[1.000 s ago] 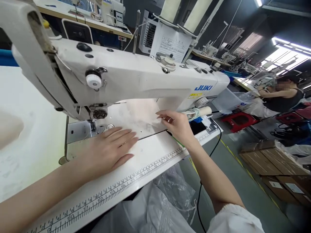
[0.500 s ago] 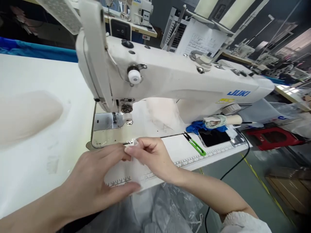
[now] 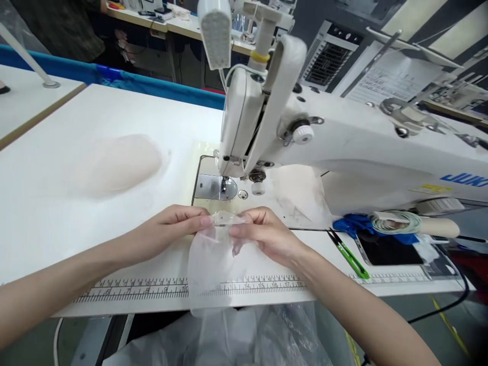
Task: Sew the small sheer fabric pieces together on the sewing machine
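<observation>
White translucent sheet (image 3: 209, 269) points lengthwise toward table edge (image 3: 152, 305).

Translucent sheet (image 3: 209, 269) (lower end) indistinct

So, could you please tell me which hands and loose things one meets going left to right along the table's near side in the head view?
Left hand → translucent sheet → right hand → green snips → dark-screened phone.

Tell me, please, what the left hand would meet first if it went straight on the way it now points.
Apart from the sheer material it holds, the left hand would probably meet the right hand first, which pinches the same piece just across a gap, though exact depth is unclear.
</observation>
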The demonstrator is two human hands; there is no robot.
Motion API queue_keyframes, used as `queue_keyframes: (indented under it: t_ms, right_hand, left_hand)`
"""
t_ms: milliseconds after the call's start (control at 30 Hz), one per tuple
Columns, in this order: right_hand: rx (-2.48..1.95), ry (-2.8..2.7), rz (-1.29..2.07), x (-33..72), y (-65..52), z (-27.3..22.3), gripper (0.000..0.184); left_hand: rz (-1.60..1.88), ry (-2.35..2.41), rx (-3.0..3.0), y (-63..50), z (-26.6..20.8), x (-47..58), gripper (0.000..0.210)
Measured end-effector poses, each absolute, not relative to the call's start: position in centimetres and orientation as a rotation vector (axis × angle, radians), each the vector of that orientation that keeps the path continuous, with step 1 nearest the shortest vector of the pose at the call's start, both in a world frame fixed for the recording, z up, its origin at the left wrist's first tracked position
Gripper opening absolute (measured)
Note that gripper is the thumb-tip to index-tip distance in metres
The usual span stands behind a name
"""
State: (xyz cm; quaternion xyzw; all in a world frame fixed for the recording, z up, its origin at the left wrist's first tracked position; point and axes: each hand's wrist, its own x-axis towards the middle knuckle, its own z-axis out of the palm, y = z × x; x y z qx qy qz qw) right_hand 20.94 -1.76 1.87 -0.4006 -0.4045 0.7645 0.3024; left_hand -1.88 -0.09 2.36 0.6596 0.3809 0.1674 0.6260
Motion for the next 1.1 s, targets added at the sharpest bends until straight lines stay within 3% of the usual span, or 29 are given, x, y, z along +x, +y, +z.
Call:
queue_keyframes:
  t_ms: [167, 267, 400, 600, 733, 867, 1100]
  right_hand:
    - [-1.052, -1.166, 2.028, 20.3, -1.4, 2.1, 0.039]
    - [-1.065, -1.277, 1.945, 19.7, -1.5, 2.0, 0.036]
    - [-1.070, -1.287, 1.937, 19.7, -1.5, 2.2, 0.039]
    - [-1.088, -1.318, 1.952, 20.3, -1.3, 1.9, 0.037]
    - [-1.087, -1.430, 1.977, 20.7, -0.7, 1.8, 0.033]
    - [-1.149, -1.683, 1.787, 21.7, 0.3, 1.9, 0.019]
    - [-1.314, -1.755, 1.649, 21.9, 1.1, 2.0, 0.015]
  left_hand:
    - [0.354, 0.844, 1.517, 0.8, 3.0, -2.2, 0.041]
    - [0.390, 0.867, 1.641, 0.3, 3.1, -1.5, 0.026]
    - [0.344, 0.940, 1.806, -0.1, 2.3, -1.0, 0.027]
    - [0.530, 0.936, 1.674, 0.2, 1.9, -0.4, 0.014]
    - [0.540, 0.965, 1.691, -0.3, 2.5, 0.5, 0.031]
    - [0.503, 1.040, 1.780, -0.2, 2.5, 0.8, 0.040]
    - [0.386, 1.128, 1.786, 0.9, 1.7, 0.6, 0.037]
